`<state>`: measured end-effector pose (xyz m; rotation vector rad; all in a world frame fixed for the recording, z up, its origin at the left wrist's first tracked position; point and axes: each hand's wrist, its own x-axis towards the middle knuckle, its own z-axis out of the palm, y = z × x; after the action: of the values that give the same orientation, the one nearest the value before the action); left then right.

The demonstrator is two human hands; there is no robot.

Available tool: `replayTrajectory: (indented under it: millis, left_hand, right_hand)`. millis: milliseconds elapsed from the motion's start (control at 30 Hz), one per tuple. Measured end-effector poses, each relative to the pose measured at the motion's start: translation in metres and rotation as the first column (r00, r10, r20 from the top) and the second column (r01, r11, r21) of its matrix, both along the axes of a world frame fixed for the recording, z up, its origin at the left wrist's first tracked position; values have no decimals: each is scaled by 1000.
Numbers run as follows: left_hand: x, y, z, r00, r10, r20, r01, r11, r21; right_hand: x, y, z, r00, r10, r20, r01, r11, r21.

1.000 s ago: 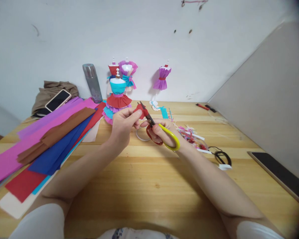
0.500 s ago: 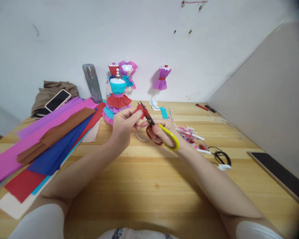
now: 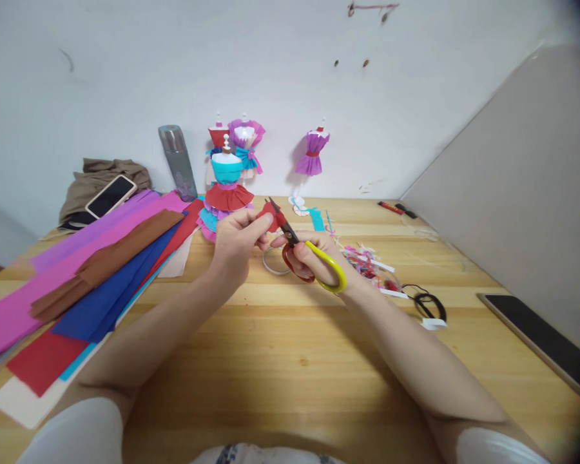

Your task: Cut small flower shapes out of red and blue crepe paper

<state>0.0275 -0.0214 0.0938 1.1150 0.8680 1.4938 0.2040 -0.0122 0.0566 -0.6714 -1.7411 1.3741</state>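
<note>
Item: red piece (image 3: 272, 219), small, soft-looking; pinched in my left hand (image 3: 234, 243), fingers closed on its near edge, above the surface (image 3: 270, 361). Exact shape unclear at this size.

Item: scissors (image 3: 290, 236), 1 pair, a yellow loop and a red loop; gripped in my right hand (image 3: 325, 242), fingers closed about the loops. Long axis from 5 o'clock at the loops to 11 o'clock at the tips. Blades nearly together, against the red piece; whether it sits between them, I cannot tell.

Key relation: red piece at 11 o'clock from my right fingers, at 1 o'clock from my left hand, which is the nearer.

Item: white ring (image 3: 265, 263), lying at 7 o'clock from the scissors' pivot, partly hidden.

Item: dress forms, 4; the nearest, in a turquoise bodice (image 3: 227, 171) and red skirt (image 3: 229, 196), at 10 o'clock from the red piece.

Item: scraps (image 3: 362, 263), mixed colours, at 4 o'clock from the pivot.

Item: coloured strips (image 3: 109, 241), fanned at 9 o'clock from my left hand.
</note>
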Motion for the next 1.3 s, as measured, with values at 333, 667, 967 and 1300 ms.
replayTrajectory:
  millis: [333, 667, 967, 1300]
  left_hand:
    - [-3, 2, 9, 999, 13, -44, -14, 999, -40]
    - [-7, 4, 9, 999, -5, -50, 2, 999, -54]
    - [-9, 6, 11, 998, 33, -51, -36, 998, -59]
    - [-9, 5, 12, 998, 54, -43, -56, 997, -43]
  right_hand:
    - [3, 1, 1, 999, -19, 50, 19, 1000, 10]
    - [4, 0, 4, 997, -34, 64, 32, 999, 27]
    - [5, 1, 5, 997, -39, 62, 35, 998, 58]
    - [5, 2, 4, 996, -55, 65, 50, 996, 70]
